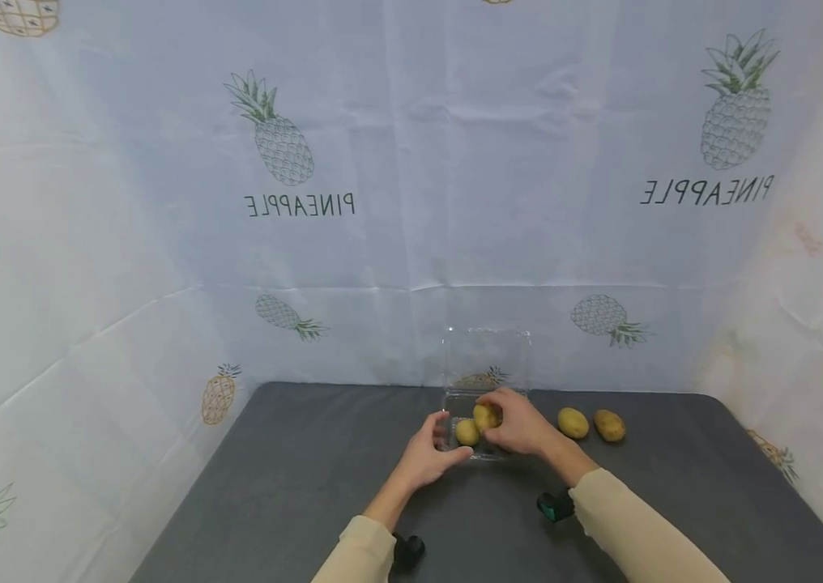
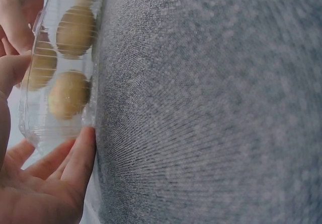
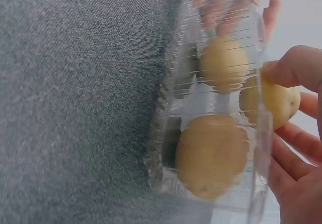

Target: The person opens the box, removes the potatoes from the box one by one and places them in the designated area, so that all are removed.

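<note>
A clear plastic clamshell container (image 1: 488, 458) stands on the grey table, its lid (image 1: 488, 352) raised at the back. My left hand (image 1: 426, 455) grips its left end, fingers at the side wall and thumb at the front edge. Between the thumb and fingers of my right hand (image 1: 521, 423) is a potato (image 3: 279, 103), pinched at the rim and partly down inside the container. Lying inside are a small potato (image 1: 466, 432) at the left and a larger potato (image 3: 212, 156) at the right, which my right hand hides in the head view.
Right of the container, two more potatoes lie on the table, a yellow potato (image 1: 573, 423) and a browner potato (image 1: 609, 425). A white curtain (image 1: 411, 243) printed with pineapples hangs behind the table (image 1: 295, 486) and along both sides.
</note>
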### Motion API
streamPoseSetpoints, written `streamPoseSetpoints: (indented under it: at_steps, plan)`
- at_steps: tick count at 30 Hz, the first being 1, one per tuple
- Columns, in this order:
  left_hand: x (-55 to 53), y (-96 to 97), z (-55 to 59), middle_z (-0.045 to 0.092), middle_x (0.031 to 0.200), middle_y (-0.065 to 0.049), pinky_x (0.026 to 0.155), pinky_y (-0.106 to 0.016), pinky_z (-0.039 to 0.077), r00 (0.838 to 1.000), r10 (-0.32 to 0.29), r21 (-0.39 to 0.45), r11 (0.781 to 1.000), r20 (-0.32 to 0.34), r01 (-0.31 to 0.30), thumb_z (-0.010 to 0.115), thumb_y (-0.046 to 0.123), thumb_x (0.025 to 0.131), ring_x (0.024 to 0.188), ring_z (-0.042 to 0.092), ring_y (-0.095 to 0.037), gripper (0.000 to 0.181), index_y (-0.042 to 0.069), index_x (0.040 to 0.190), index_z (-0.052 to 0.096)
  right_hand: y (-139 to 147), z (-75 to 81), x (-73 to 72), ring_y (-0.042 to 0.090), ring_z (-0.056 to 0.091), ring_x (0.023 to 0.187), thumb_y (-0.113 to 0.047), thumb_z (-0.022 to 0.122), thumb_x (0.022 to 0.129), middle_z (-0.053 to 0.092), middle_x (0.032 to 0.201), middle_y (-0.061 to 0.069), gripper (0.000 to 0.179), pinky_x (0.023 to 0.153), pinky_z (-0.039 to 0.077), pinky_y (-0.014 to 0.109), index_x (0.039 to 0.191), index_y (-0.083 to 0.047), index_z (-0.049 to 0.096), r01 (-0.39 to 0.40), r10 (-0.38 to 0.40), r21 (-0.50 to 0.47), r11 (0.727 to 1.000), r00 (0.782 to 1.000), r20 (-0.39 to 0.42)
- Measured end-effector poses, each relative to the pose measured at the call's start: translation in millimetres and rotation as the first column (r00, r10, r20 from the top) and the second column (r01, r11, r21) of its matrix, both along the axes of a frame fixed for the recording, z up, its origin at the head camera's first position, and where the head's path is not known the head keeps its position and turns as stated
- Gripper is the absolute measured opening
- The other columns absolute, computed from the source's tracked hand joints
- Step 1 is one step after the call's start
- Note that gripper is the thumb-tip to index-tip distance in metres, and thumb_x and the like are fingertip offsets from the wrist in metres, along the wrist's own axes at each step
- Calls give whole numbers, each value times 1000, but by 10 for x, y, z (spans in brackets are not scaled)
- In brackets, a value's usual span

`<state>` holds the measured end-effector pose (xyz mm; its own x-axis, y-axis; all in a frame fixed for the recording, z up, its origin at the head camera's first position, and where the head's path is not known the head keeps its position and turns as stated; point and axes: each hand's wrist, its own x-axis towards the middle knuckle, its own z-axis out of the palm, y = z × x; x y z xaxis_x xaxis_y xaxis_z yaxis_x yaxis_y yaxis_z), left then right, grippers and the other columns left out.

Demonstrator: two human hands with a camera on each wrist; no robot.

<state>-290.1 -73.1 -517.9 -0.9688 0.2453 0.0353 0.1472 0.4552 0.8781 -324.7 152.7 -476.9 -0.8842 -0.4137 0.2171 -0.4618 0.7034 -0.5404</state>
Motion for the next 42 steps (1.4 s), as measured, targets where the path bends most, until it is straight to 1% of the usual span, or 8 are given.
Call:
streamPoseSetpoints:
  at_steps: [4, 11, 14, 22, 29, 35, 39, 42]
  plan:
    - [-16, 0, -2, 57, 136, -20, 91, -55, 53, 1000, 10, -8, 1000, -4, -10, 79, 36, 90, 120, 59, -38, 79, 9, 153, 40, 35, 43, 41, 23, 59, 100, -14, 81, 84, 59, 116, 7, 49, 83, 53, 44, 130, -3, 66, -20, 19, -39, 999, 1000, -13]
    - [-16, -12, -10, 58, 135, -18, 91, -54, 52, 1000, 1, 0, 1000, -5, -1, 78, 36, 90, 121, 58, -37, 79, 9, 153, 40, 126, 108, 119, 26, 60, 106, -9, 79, 85, 59, 124, 11, 49, 88, 56, 45, 131, -2, 65, -34, 32, -99, 995, 999, -19]
    - [-11, -13, -4, 57, 135, -18, 92, -55, 52, 1000, 0, 2, 1000, -11, 0, 79, 37, 90, 121, 58, -37, 79, 9, 153, 40, 179, 140, 157, 26, 61, 105, -8, 79, 85, 59, 124, 13, 48, 86, 57, 43, 130, 0, 65, -43, 39, -116, 992, 999, -32]
    - [-15, -13, -2, 57, 136, -20, 94, -55, 52, 1000, -4, 5, 1000, -21, 4, 79, 37, 89, 121, 58, -37, 79, 8, 152, 41, 367, 213, 259, 27, 62, 100, -7, 78, 86, 61, 117, 12, 44, 80, 58, 39, 127, 3, 65, -83, 73, -156, 984, 995, -69]
    - [-26, -11, -7, 57, 136, -18, 93, -54, 52, 1000, -8, -9, 1000, -10, 8, 79, 42, 88, 122, 58, -36, 83, 8, 154, 40, 525, 271, 367, 25, 61, 102, -12, 79, 87, 60, 118, 9, 47, 82, 58, 40, 130, 1, 64, -52, 49, -165, 985, 998, -26]
    - [-15, -17, -7, 55, 138, -19, 94, -55, 51, 1000, -14, -4, 1000, -11, 14, 78, 42, 89, 123, 57, -37, 83, 9, 155, 39, 687, 270, 446, 26, 60, 101, -13, 80, 87, 60, 116, 10, 47, 79, 59, 37, 129, 2, 64, -45, 35, -171, 984, 998, -59]
    - [-8, -17, -10, 55, 138, -18, 93, -55, 51, 1000, -14, -1, 1000, -10, 14, 79, 41, 89, 123, 56, -37, 82, 10, 154, 39, 810, 248, 488, 27, 60, 100, -10, 81, 86, 60, 114, 10, 46, 79, 59, 37, 127, 1, 64, -25, 17, -203, 979, 999, -44]
    - [-10, -16, -11, 55, 138, -19, 93, -56, 52, 1000, -12, 1, 1000, -7, 12, 79, 40, 89, 123, 56, -38, 83, 10, 154, 39, 900, 235, 520, 26, 61, 100, -9, 81, 87, 60, 112, 8, 45, 80, 59, 33, 128, 0, 64, -1, -7, -198, 980, 999, -38]
